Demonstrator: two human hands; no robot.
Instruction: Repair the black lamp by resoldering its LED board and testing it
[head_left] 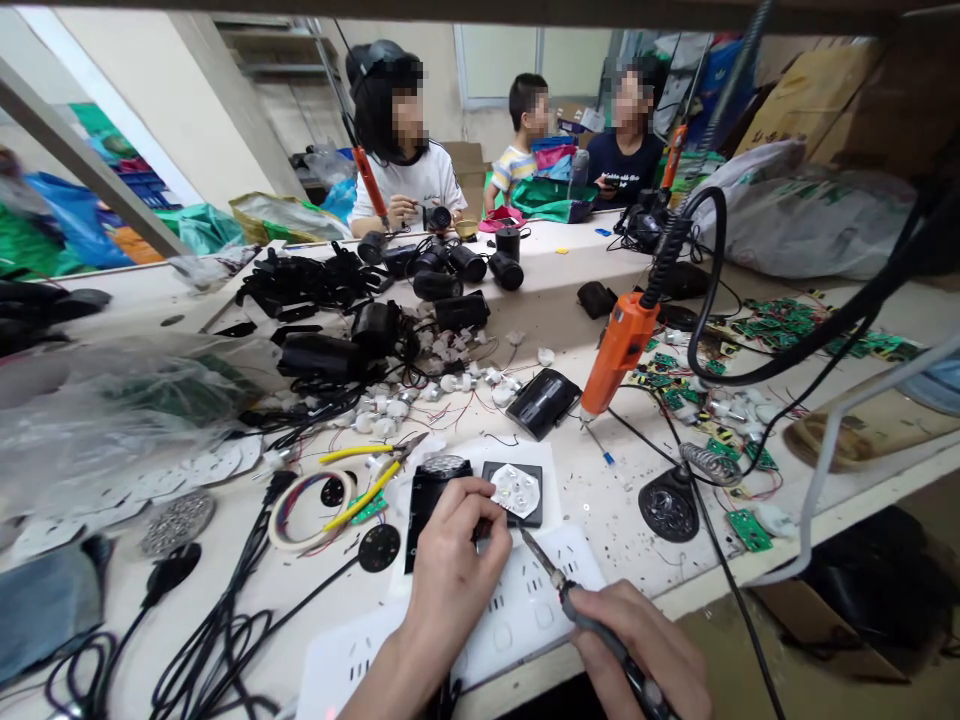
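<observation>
We are holding the soldering iron (559, 580) like a pen in our right hand (637, 640), the thumb and fingers wrapping its handle. Our left hand (465, 545) is sitting just left of the iron's tip, its back facing up and its fingers curving toward the thumb; whether they are pinching anything is unclear. Our bare left forearm (397, 660) is slanting below, left of the iron.

There were three orange screwdrivers (619, 355), one soldering iron (559, 584), one pair of yellow-handled pliers (375, 487), one tape roll (306, 546) and three other people (409, 185); green circuit boards (787, 322), heaped, probably exceeded a dozen.
</observation>
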